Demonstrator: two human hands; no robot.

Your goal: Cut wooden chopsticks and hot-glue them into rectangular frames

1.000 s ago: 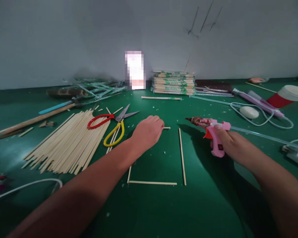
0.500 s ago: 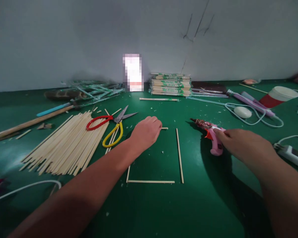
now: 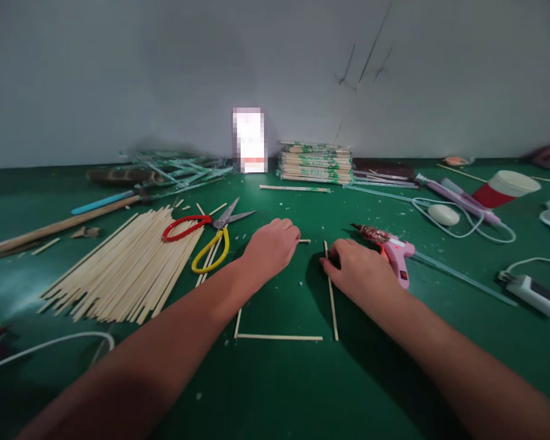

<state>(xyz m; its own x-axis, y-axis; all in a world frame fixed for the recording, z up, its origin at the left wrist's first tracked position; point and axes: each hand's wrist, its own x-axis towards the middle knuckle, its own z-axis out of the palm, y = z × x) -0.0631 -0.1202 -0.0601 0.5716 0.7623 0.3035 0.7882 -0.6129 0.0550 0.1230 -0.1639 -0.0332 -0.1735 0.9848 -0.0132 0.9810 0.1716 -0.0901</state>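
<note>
My left hand (image 3: 274, 245) is closed over a thin wooden stick (image 3: 305, 241), whose right end pokes out past the fingers. My right hand (image 3: 364, 269) has its thumb and curled fingertips at the upper part of an upright-lying wooden stick (image 3: 333, 311); the thumb crosses over it. Another stick (image 3: 279, 337) lies across the front and meets a left side stick (image 3: 238, 321) at a corner, partly hidden by my left forearm. Behind my right hand rests a pink glue gun (image 3: 398, 253) with a clear glue stick (image 3: 467, 280) out its back.
Scissors (image 3: 220, 229) with red and yellow handles overlap a pile of wooden sticks (image 3: 119, 269) at left. Wrapped chopstick packs (image 3: 316, 164) and a bright blurred screen (image 3: 251, 140) stand by the wall. A paper cup (image 3: 504, 188), cables and a white plug block (image 3: 536, 294) lie right.
My right hand has let go of the glue gun, leaving it on the table, and moved left to the right side stick. My left hand stays over its stick.
</note>
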